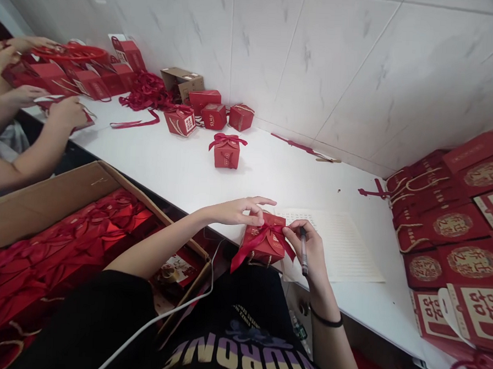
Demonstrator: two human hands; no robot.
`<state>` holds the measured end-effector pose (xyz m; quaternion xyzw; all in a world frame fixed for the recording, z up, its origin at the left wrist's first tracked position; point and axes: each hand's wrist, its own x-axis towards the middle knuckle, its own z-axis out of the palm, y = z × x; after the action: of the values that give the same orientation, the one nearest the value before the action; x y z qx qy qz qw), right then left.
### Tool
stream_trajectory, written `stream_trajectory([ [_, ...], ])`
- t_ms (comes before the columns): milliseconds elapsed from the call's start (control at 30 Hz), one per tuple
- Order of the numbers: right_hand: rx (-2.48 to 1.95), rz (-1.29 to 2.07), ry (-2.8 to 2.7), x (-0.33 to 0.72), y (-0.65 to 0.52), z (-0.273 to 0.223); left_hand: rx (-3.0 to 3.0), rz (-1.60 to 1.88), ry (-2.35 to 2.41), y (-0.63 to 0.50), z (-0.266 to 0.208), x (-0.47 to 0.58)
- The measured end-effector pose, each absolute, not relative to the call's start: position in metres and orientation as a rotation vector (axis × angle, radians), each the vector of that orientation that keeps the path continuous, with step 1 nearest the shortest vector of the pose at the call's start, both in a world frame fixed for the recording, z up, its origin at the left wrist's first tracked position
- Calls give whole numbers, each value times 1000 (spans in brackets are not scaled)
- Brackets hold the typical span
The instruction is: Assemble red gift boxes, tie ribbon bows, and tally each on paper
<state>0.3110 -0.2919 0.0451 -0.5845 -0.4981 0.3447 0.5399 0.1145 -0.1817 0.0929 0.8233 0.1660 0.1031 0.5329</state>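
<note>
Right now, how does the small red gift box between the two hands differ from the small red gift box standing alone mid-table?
The small red gift box at the table edge is pinched by the left hand and right hand, while the lone red gift box mid-table stands untouched. The held box's ribbon trails loose over the table edge; the lone box's ribbon sits in a finished bow. Both are red cubes with red ribbon.
</note>
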Motion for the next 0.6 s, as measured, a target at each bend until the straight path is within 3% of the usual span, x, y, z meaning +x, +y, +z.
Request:
stream_trajectory([
  [600, -1437, 788, -1196, 306, -295, 51, 2024, 382, 548, -183, 87, 106],
])
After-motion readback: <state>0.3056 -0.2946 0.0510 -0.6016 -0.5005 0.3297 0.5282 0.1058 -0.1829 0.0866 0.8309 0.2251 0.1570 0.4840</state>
